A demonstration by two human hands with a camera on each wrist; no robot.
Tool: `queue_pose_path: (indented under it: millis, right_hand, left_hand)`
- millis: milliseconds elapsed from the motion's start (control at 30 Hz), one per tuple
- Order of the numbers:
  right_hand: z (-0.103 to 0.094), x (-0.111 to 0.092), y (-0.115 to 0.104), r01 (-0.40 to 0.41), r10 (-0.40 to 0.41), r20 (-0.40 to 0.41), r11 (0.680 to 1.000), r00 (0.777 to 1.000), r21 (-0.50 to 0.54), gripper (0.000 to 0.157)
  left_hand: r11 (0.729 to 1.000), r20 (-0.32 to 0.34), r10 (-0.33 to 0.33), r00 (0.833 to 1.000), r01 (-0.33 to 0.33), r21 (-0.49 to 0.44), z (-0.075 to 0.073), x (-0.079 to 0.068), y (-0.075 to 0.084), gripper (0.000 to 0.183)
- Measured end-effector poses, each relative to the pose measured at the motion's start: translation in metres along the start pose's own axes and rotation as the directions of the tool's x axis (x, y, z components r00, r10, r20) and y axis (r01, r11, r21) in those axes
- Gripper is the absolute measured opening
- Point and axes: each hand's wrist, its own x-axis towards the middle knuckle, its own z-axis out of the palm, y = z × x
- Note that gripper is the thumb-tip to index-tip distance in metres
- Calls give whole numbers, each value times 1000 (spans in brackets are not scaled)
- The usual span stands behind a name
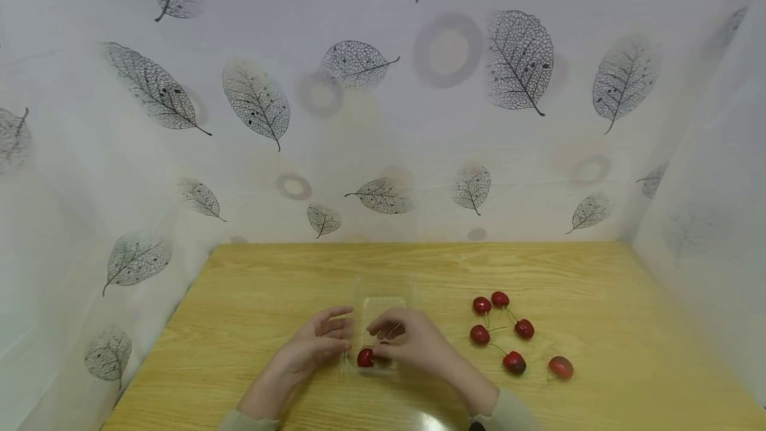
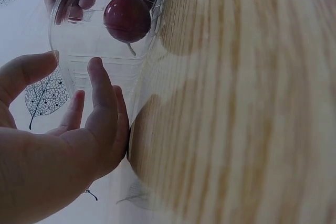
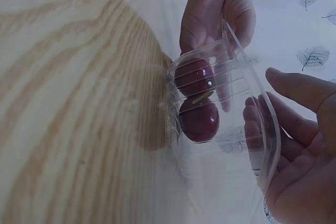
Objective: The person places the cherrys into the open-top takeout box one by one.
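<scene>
A clear plastic box stands on the table with two dark red cherries in its near end. The right wrist view shows one cherry beside the other cherry, seen through the ribbed wall. My left hand is at the box's left side, fingers spread and loosely bent, fingertips right at the wall, holding nothing. My right hand reaches over the right rim. Its fingers dip inside and its thumb stays outside, with nothing visible between them. In the head view this hand partly hides the cherries.
Several loose cherries with stems lie right of the box, among them a rear cherry and a lighter red cherry furthest right. The wooden table ends at a leaf-printed curtain behind and at both sides.
</scene>
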Motion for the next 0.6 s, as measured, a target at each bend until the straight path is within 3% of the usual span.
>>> queue_pose_path:
  millis: [367, 600]
  right_hand:
    - [-8, 0, 7, -20, 23, -12, 984, 1000, 175, 27]
    - [-15, -2, 10, -34, 46, -50, 976, 998, 217, 31]
  left_hand:
    - [1000, -10, -2, 1000, 2, -2, 0, 0, 0, 77]
    - [1000, -13, 1, 1000, -1, -8, 0, 0, 1, 78]
